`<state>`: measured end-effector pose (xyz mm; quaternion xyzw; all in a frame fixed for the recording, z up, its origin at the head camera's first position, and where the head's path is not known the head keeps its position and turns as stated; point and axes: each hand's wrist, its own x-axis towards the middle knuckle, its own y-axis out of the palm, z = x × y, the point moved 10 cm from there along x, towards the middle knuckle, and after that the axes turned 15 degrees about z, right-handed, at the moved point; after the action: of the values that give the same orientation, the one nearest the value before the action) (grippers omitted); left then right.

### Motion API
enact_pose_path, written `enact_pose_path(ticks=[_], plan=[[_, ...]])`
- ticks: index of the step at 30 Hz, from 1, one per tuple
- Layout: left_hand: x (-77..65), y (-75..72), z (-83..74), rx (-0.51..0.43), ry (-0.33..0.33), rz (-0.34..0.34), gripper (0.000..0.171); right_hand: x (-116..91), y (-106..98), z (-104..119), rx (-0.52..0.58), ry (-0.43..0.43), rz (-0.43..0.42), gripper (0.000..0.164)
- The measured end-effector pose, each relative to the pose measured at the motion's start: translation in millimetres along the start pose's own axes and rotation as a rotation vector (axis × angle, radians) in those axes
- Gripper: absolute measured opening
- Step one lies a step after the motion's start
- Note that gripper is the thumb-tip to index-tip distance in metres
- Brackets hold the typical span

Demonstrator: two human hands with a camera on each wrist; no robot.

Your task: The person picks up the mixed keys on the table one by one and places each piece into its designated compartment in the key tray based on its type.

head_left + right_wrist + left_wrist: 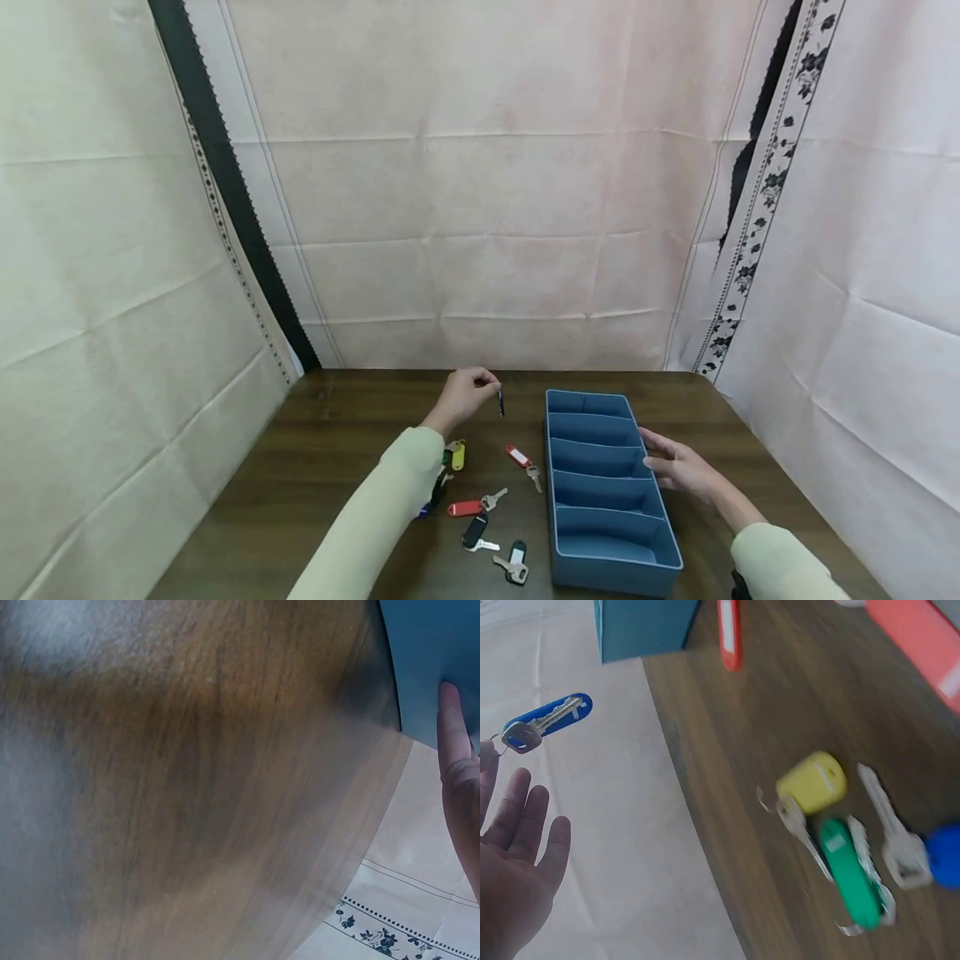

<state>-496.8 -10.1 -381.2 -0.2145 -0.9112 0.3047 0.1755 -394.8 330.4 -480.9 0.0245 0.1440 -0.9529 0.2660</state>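
Note:
My left hand (467, 397) is raised over the far part of the table, left of the blue compartment box (611, 573). It pinches the ring of a key (555, 718) with a blue key tag (583, 707), which hangs from the fingertips. The other fingers of that hand are spread. At the box's right side, my right hand (682, 468) touches the wall and rim. One straight finger (451, 727) of it lies against the outer wall in the right wrist view; its other fingers are mostly hidden there.
Between my left arm and the box lie several tagged keys: a red tag with white label (517, 456), a red tag (465, 508), a black tag (475, 531), a dark tag (517, 553), a yellow tag (458, 455), a green tag (851, 877). Pale cloth (480, 208) hangs behind the table.

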Motion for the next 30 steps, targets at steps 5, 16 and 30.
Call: enact_pose_path(ticks=[5, 16, 30], plan=[[18.8, 18.5, -10.3, -0.051, 0.003, 0.034, 0.013, 2, -1, -3, 0.004, 0.005, -0.009, 0.066], [55.0, 56.3, -31.8, -0.148, -0.004, 0.057, 0.011, 2, -2, -3, 0.000, 0.003, -0.014, 0.065], [89.9, 92.7, -47.2, -0.120, -0.014, 0.079, 0.015, -1, 0, -4, 0.007, -0.002, -0.028, 0.066]])
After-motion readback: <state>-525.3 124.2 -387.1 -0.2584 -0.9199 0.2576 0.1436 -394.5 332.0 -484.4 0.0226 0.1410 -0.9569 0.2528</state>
